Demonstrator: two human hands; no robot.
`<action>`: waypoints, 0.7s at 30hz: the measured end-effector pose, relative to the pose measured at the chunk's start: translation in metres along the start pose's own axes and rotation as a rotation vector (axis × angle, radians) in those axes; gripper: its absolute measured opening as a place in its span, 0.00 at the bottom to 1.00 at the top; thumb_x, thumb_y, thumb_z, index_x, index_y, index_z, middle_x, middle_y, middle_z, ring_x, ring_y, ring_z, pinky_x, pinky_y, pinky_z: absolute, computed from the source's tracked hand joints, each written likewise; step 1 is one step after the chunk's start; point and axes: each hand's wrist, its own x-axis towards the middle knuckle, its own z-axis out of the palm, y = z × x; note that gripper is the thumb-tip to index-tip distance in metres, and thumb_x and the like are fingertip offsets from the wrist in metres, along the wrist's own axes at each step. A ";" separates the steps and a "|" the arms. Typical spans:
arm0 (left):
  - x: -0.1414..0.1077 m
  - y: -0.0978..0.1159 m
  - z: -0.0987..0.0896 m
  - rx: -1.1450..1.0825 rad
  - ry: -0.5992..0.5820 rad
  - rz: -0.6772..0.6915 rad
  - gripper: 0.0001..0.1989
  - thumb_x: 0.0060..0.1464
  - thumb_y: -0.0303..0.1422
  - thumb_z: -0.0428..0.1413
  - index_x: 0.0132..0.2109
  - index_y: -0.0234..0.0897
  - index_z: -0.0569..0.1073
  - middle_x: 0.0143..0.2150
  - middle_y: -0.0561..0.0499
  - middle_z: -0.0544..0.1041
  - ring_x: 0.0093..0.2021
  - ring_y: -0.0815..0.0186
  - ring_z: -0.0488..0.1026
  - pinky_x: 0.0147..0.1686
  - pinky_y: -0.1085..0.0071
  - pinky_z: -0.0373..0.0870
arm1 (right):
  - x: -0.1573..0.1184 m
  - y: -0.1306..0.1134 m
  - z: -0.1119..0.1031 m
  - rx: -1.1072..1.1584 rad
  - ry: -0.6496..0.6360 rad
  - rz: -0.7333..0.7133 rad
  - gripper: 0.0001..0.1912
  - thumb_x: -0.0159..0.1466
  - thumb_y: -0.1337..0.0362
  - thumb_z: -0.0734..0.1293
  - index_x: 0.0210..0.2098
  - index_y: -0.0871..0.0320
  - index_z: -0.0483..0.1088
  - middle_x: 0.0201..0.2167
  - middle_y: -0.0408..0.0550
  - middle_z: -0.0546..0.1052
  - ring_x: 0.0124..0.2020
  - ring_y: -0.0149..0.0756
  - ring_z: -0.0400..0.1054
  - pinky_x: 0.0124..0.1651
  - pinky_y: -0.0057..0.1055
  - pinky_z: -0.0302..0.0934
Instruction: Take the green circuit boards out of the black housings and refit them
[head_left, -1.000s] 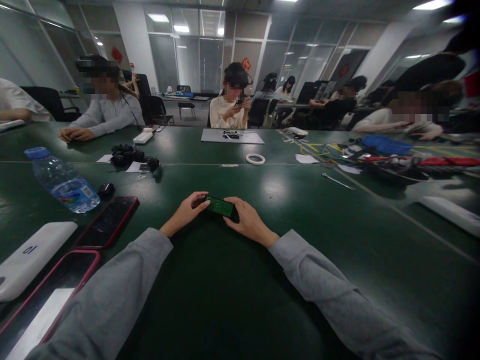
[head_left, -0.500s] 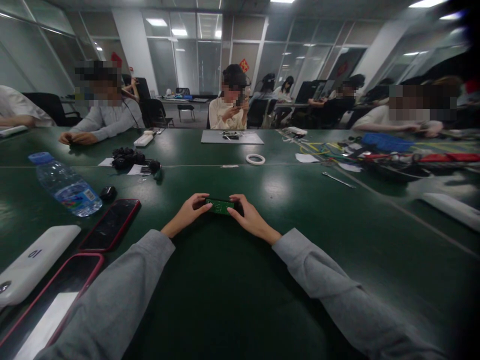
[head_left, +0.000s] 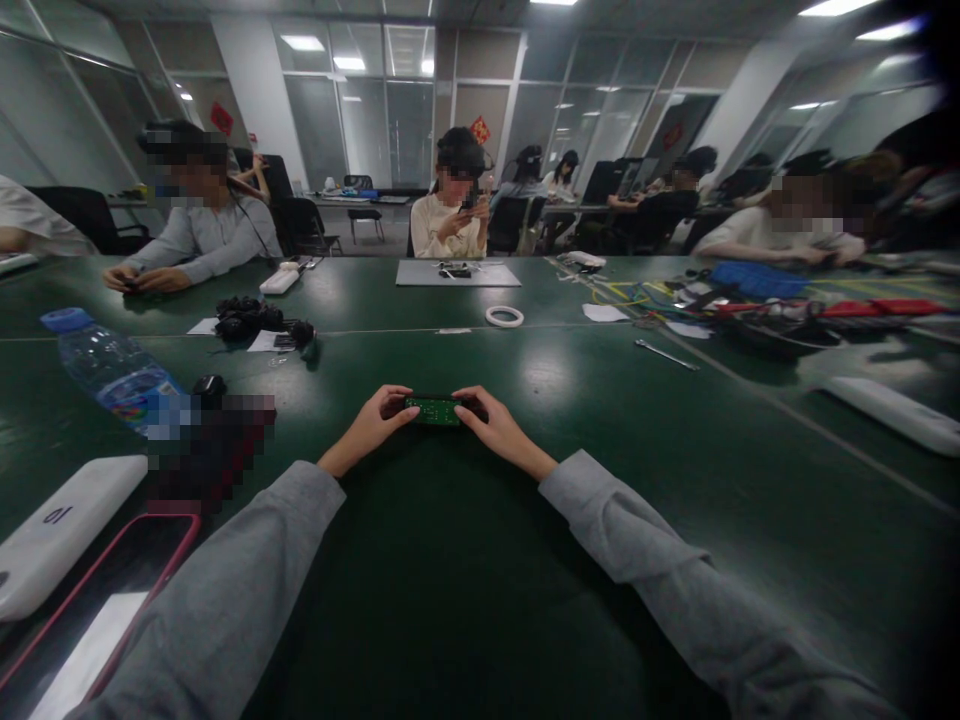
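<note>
A small green circuit board (head_left: 435, 410) with a dark edge is held up just above the green table (head_left: 465, 580). My left hand (head_left: 382, 415) grips its left end, thumb on the face toward me and fingers curled behind. On the opposite end, my right hand (head_left: 487, 418) pinches it the same way. The board is tilted so that its face with small pale dots shows; its back is hidden. Both of my forearms, in grey sleeves, rest along the table.
To my left stand a water bottle (head_left: 112, 365), a white power bank (head_left: 67, 530) and a red-edged phone (head_left: 97, 610). Ahead lie a roll of tape (head_left: 504, 316) and black parts (head_left: 251, 318). A wrench (head_left: 666, 354) and tangled cables (head_left: 780, 305) are on the right. Several people sit around.
My view has shifted slightly, so most things sit a little further left. My right thumb has moved slightly on the board, leaving more of its face visible. Both hands still hold it.
</note>
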 end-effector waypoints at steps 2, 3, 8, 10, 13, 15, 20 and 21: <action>0.000 0.002 0.001 0.023 0.014 0.003 0.24 0.51 0.43 0.59 0.52 0.36 0.66 0.53 0.41 0.72 0.54 0.57 0.71 0.54 0.54 0.67 | 0.000 0.002 0.000 -0.005 -0.001 0.016 0.14 0.68 0.57 0.61 0.50 0.55 0.65 0.46 0.48 0.70 0.46 0.38 0.67 0.48 0.38 0.65; -0.001 0.004 0.001 0.037 0.019 0.000 0.24 0.51 0.43 0.58 0.52 0.36 0.66 0.53 0.41 0.72 0.54 0.57 0.71 0.54 0.55 0.67 | 0.001 0.002 0.001 -0.008 0.000 0.025 0.14 0.68 0.56 0.61 0.50 0.55 0.65 0.46 0.48 0.70 0.46 0.38 0.67 0.48 0.38 0.65; -0.006 0.014 0.003 0.082 0.053 -0.035 0.24 0.52 0.46 0.56 0.52 0.36 0.67 0.53 0.42 0.72 0.52 0.57 0.71 0.52 0.57 0.69 | -0.001 -0.002 0.001 -0.039 -0.016 0.037 0.17 0.68 0.53 0.60 0.50 0.56 0.64 0.45 0.49 0.70 0.44 0.37 0.67 0.47 0.38 0.65; -0.006 0.013 0.003 0.086 0.071 -0.031 0.24 0.52 0.46 0.56 0.51 0.36 0.68 0.52 0.42 0.73 0.51 0.58 0.72 0.52 0.58 0.69 | -0.002 -0.007 0.001 -0.068 -0.016 0.006 0.21 0.65 0.51 0.64 0.52 0.56 0.62 0.47 0.50 0.69 0.46 0.39 0.67 0.48 0.39 0.65; -0.003 0.007 0.004 0.087 0.085 -0.003 0.24 0.52 0.47 0.56 0.50 0.35 0.68 0.50 0.43 0.74 0.50 0.58 0.73 0.51 0.58 0.69 | -0.003 -0.014 0.002 -0.144 -0.004 -0.093 0.29 0.59 0.53 0.71 0.55 0.55 0.60 0.51 0.51 0.67 0.52 0.42 0.64 0.54 0.42 0.62; -0.002 0.004 0.003 0.087 0.085 0.017 0.24 0.53 0.47 0.55 0.50 0.36 0.69 0.50 0.43 0.74 0.50 0.59 0.73 0.51 0.59 0.68 | -0.003 -0.016 0.002 -0.188 -0.006 -0.137 0.29 0.59 0.55 0.71 0.55 0.54 0.60 0.51 0.51 0.67 0.52 0.43 0.63 0.55 0.43 0.61; -0.002 0.005 0.001 0.122 0.091 0.015 0.22 0.58 0.48 0.48 0.50 0.37 0.71 0.49 0.46 0.75 0.50 0.59 0.72 0.52 0.60 0.67 | -0.003 -0.013 0.002 -0.174 -0.004 -0.065 0.22 0.62 0.57 0.68 0.53 0.54 0.62 0.48 0.50 0.69 0.48 0.40 0.66 0.51 0.40 0.63; -0.002 0.005 0.000 0.120 0.093 0.010 0.22 0.59 0.48 0.47 0.51 0.38 0.72 0.50 0.47 0.75 0.50 0.59 0.71 0.53 0.61 0.67 | -0.003 -0.012 0.002 -0.162 -0.003 -0.044 0.22 0.63 0.56 0.68 0.53 0.54 0.62 0.47 0.49 0.69 0.47 0.40 0.66 0.50 0.40 0.64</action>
